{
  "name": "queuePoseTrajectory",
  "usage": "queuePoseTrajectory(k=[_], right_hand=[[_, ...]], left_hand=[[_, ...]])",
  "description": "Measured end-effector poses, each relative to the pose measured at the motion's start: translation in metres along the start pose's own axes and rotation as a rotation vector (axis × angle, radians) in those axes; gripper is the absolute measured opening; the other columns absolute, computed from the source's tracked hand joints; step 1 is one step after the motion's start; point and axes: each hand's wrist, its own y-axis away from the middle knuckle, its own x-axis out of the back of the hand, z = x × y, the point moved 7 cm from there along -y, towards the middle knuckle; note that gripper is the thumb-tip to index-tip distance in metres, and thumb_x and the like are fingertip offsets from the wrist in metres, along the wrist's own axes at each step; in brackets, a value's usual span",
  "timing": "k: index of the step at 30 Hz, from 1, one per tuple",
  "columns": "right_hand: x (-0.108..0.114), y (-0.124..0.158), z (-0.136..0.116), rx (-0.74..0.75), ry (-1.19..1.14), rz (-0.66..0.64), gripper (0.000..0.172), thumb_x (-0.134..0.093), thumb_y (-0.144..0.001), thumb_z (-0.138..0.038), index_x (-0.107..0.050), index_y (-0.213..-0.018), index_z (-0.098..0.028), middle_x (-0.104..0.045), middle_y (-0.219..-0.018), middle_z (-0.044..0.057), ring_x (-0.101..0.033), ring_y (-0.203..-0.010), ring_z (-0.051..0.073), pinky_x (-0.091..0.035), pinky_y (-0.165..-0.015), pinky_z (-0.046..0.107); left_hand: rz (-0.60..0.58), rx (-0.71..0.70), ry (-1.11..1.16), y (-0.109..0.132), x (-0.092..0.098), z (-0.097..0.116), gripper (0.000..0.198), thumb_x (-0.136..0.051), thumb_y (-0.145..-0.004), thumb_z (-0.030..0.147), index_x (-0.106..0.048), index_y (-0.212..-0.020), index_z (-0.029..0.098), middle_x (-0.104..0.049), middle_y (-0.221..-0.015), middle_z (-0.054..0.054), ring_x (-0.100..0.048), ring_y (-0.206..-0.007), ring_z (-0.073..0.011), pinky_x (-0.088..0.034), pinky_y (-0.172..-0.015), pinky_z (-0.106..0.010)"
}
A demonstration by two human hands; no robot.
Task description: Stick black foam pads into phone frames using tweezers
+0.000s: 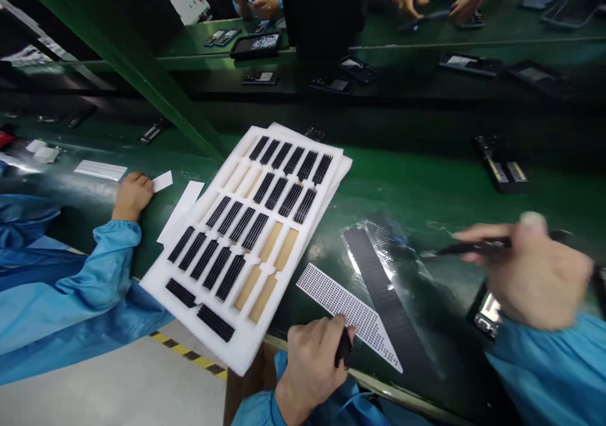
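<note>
My left hand [312,360] is closed around a small black part [344,348] at the bench's front edge, beside a white sheet with rows of small dark dots [350,312]. On the right, my right hand [540,274], somewhat blurred, grips a dark pen-like tool [478,247] whose thin tip points left. Under that hand lies a dark device with a white label [487,312], partly hidden. Between my hands are a black strip [379,281] and clear bubbled film [391,240]. A white foam tray [253,322] holds rows of slim black parts, with several slots showing a tan bottom.
A co-worker's hand [134,194] rests near white strips [100,170] on the left. A green beam [156,85] slants across the upper left. Phone-like devices [471,64] lie on the dark ledge behind; another device [502,166] is at the right. Other people's hands work beyond.
</note>
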Motion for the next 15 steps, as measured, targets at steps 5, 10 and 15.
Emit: queuePoseTrajectory(k=[5,10,15], right_hand=[[-0.101,-0.019,0.021,-0.141,-0.188,-0.479,0.059,-0.063,-0.084,-0.071,-0.075,-0.078,-0.014,-0.076,-0.07,0.014,-0.068,-0.057,0.019,-0.05,-0.048,0.028],[-0.11,-0.025,0.042,-0.054,-0.076,-0.554,0.053,-0.065,-0.084,-0.068,-0.073,-0.083,-0.015,-0.077,-0.072,0.011,-0.071,-0.062,0.018,-0.055,-0.054,0.026],[-0.116,-0.019,0.05,-0.053,-0.059,-0.609,0.051,-0.062,-0.087,-0.067,-0.073,-0.087,-0.017,-0.078,-0.074,0.01,-0.073,-0.066,0.021,-0.058,-0.059,0.03]], left_hand=[[-0.137,0.103,-0.126,-0.054,-0.026,0.008,0.039,-0.058,-0.083,0.005,-0.061,-0.12,0.018,-0.071,-0.103,-0.007,-0.07,-0.08,-0.0213,-0.055,-0.058,-0.03],[-0.286,0.154,-0.362,-0.101,-0.045,0.0,0.068,-0.056,-0.085,0.004,-0.043,-0.15,0.019,-0.031,-0.164,-0.014,-0.069,-0.096,-0.0241,-0.061,-0.058,-0.032],[-0.357,0.172,-0.419,-0.121,-0.057,-0.011,0.063,-0.053,-0.089,0.005,-0.046,-0.15,0.021,-0.036,-0.162,-0.011,-0.069,-0.096,-0.0248,-0.062,-0.059,-0.032]])
